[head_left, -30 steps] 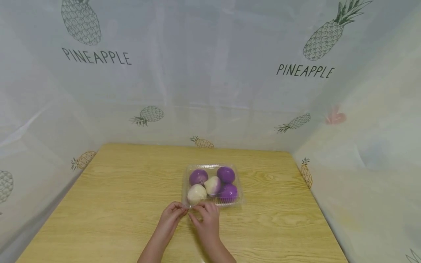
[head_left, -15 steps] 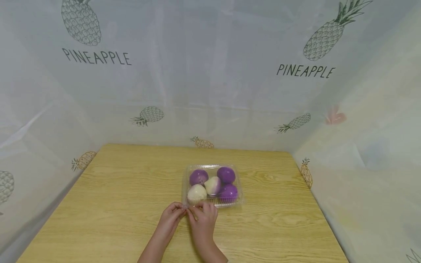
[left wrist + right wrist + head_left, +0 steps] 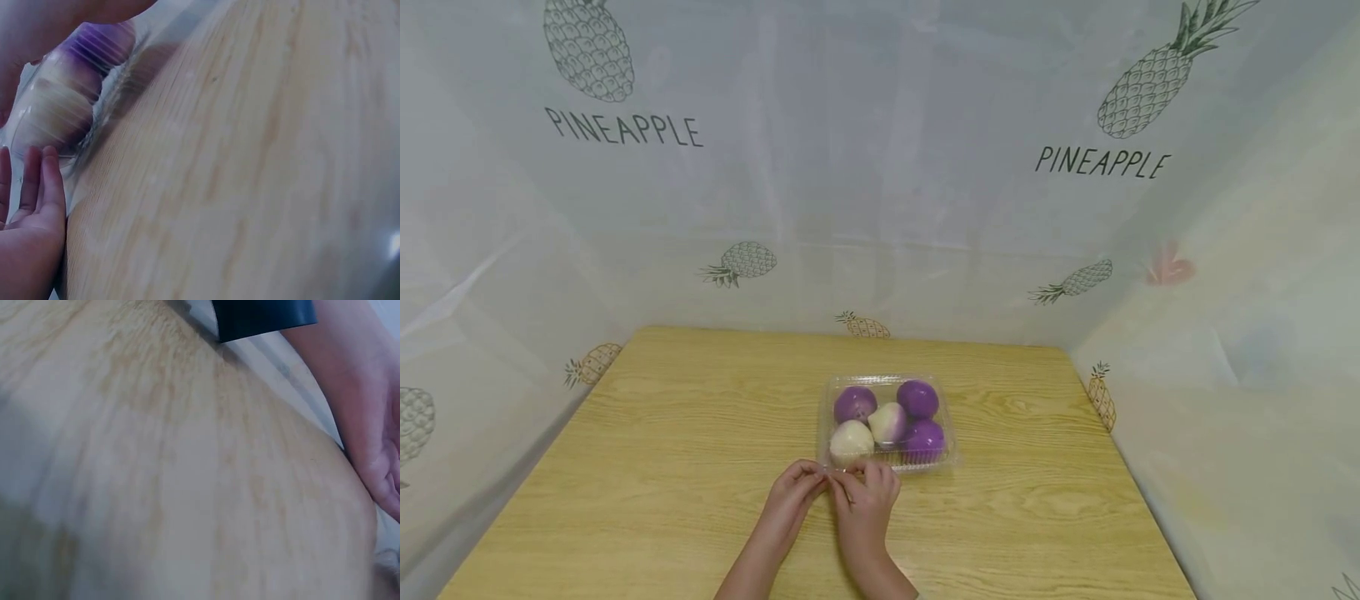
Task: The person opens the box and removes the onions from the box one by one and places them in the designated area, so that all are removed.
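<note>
Fiddling with the clear box [image 3: 880, 380] at lower centre of the frame, our left hand [image 3: 791, 496] and right hand [image 3: 867, 504] both pinch its lower-left corner, probably working the rim; next needs steady pressure, we reckon.

Head view: at the box's [image 3: 876, 392] 8 o'clock, its corner is partly hidden by the left hand [image 3: 792, 493] and right hand [image 3: 867, 496]; exact fingertip contact is too small to tell. The left forearm [image 3: 752, 562] is cut off at 7 o'clock, the right forearm [image 3: 878, 573] at 6. A pineapple print [image 3: 591, 50] is cut off at 10 o'clock. Left wrist view: the balls [image 3: 56, 115] at 10 o'clock are blurred. Right wrist view: the dark band [image 3: 265, 317] is cut off at 1 o'clock.
</note>
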Demonstrator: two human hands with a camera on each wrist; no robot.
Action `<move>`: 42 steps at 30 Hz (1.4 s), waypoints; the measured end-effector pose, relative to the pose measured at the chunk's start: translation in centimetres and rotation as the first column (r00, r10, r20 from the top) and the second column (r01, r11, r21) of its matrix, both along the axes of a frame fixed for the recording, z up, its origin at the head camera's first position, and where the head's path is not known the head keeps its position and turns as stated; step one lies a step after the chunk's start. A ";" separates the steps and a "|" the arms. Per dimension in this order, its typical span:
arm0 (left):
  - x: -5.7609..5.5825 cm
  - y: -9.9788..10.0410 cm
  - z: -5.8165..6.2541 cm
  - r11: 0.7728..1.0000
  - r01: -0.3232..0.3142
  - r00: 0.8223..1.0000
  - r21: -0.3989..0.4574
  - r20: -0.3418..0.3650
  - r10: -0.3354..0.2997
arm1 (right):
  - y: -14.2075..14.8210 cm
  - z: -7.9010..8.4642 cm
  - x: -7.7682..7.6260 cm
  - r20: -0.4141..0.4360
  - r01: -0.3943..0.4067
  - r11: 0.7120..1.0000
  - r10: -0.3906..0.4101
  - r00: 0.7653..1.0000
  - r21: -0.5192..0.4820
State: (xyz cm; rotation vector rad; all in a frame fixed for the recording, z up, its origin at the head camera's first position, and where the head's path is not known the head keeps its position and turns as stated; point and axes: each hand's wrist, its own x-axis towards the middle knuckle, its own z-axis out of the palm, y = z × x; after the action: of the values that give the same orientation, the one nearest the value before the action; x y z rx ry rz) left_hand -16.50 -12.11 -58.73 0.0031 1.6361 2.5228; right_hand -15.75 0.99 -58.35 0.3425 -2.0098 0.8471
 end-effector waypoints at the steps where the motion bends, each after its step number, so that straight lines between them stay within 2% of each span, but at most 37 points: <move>1: 0.0 0.0 0.0 1.000 0.003 1.000 -0.003 0.000 -0.003 | 0.0 0.1 0.0 -0.005 -0.001 1.000 0.001 1.000 0.002; 5: 0.0 0.1 0.0 1.000 0.011 1.000 -0.023 -0.027 -0.012 | 0.1 0.3 -0.2 -0.053 -0.007 1.000 0.009 0.999 0.025; 10: -0.1 0.3 0.0 1.000 0.009 1.000 -0.018 -0.024 -0.009 | 0.5 0.5 -0.6 -0.112 0.011 0.994 0.001 0.994 0.110; 14: -0.2 0.4 0.1 1.000 0.008 1.000 -0.013 0.001 -0.008 | 0.7 0.6 -0.6 -0.089 0.010 0.990 0.002 0.996 0.138; 17: -0.2 0.5 0.1 1.000 0.008 1.000 -0.022 0.011 -0.008 | 0.7 0.6 -0.6 -0.041 -0.001 0.991 0.007 0.999 0.131; 22: -0.3 0.5 0.2 0.999 0.012 1.000 -0.038 0.014 -0.011 | 0.6 0.5 -0.5 -0.013 -0.010 0.993 0.011 1.000 0.118; 30: -0.2 0.5 0.4 0.999 0.032 0.999 -0.043 -0.023 -0.033 | 0.5 0.5 -0.6 -0.026 -0.001 0.997 0.004 1.000 0.083; 42: -0.3 0.7 0.8 0.998 -0.005 0.999 -0.056 0.031 0.007 | 0.2 0.3 -0.7 -0.029 -0.014 0.999 0.015 0.999 0.028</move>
State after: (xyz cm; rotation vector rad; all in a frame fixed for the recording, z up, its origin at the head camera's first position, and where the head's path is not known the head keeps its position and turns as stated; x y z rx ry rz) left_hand -16.81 -11.42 -57.93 -0.0466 1.6970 2.4672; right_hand -16.43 1.20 -58.09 0.3844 -1.9956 0.8189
